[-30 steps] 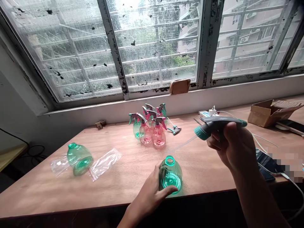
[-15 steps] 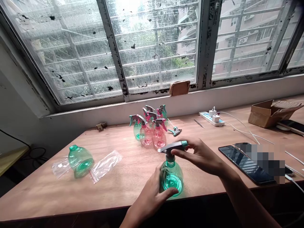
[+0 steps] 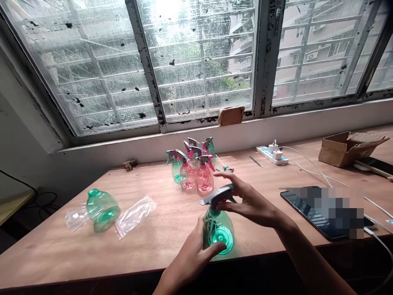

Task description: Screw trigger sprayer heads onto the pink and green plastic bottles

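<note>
In the head view, a green transparent spray bottle point(image 3: 226, 223) stands near the table's front edge. My left hand point(image 3: 196, 246) is wrapped round the lower left of its body, thumb across the front. A grey spray head point(image 3: 218, 195) with a green trigger sits on the bottle's neck, nozzle pointing left. My right hand point(image 3: 245, 200) is at this spray head, thumb against its collar and index finger raised above it; the other fingers are partly hidden. Beyond my hands stands a group of pink spray bottles point(image 3: 204, 178) and green spray bottles point(image 3: 176, 169).
A headless green bottle point(image 3: 102, 207) stands at the left beside a clear plastic bag point(image 3: 136, 217). A loose spray head point(image 3: 226, 168) lies behind my right hand. To the right are a phone point(image 3: 310, 213), a power strip point(image 3: 272, 155), white cables and a cardboard box point(image 3: 350, 149).
The spray head has turned a little and sits lower on the bottle's neck, its trigger now showing more. My right index finger has lifted away. My left hand keeps its hold.
</note>
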{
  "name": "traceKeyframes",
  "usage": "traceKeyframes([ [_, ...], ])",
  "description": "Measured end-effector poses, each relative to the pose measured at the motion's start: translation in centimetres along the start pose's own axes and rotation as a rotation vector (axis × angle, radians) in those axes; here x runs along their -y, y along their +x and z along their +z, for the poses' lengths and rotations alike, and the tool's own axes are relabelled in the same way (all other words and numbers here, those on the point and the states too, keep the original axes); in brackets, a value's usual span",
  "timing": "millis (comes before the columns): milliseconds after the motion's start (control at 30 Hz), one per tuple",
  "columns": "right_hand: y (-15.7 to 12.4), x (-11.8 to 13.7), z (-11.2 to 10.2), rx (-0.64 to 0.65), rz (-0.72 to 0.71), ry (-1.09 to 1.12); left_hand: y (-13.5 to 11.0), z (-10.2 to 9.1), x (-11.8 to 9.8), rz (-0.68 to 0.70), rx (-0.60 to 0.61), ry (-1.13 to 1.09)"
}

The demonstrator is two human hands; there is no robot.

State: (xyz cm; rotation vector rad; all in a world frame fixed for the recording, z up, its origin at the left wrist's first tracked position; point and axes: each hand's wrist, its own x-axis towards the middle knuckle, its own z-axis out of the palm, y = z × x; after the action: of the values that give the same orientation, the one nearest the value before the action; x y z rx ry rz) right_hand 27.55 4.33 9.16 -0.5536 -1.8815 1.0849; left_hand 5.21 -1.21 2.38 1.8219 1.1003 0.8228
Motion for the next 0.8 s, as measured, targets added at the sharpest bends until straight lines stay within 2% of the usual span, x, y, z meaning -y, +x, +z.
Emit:
traceKeyframes([
  [100,0.5,-0.8,0.4,-0.003,0.042,0.146,0.3,0.0,0.2,0.022,-0.011,-0.023],
  [200,0.9,-1.0,0.5,0.007,0.044,0.184,0.4,0.1,0.6,0.031,-0.046,-0.044],
  [300,0.8,-0.9,0.1,0.011,0.046,0.074,0.4,-0.1,0.8,0.042,-0.021,-0.020],
  [400,0.5,-0.9,-0.6,-0.037,0.053,-0.058,0.1,-0.2,0.9,0.088,0.023,0.060],
  [533,0.2,-1.0,-1.3,-0.025,0.029,-0.086,0.0,0.0,1.3,0.162,0.055,0.049],
  [667,0.1,-0.7,-1.5,0.039,0.013,-0.086,0.2,0.3,1.8,0.129,-0.017,0.007],
  [800,-0.1,-0.6,-1.5,-0.003,0.015,-0.145,0.3,0.4,1.9,0.131,-0.078,0.023],
])
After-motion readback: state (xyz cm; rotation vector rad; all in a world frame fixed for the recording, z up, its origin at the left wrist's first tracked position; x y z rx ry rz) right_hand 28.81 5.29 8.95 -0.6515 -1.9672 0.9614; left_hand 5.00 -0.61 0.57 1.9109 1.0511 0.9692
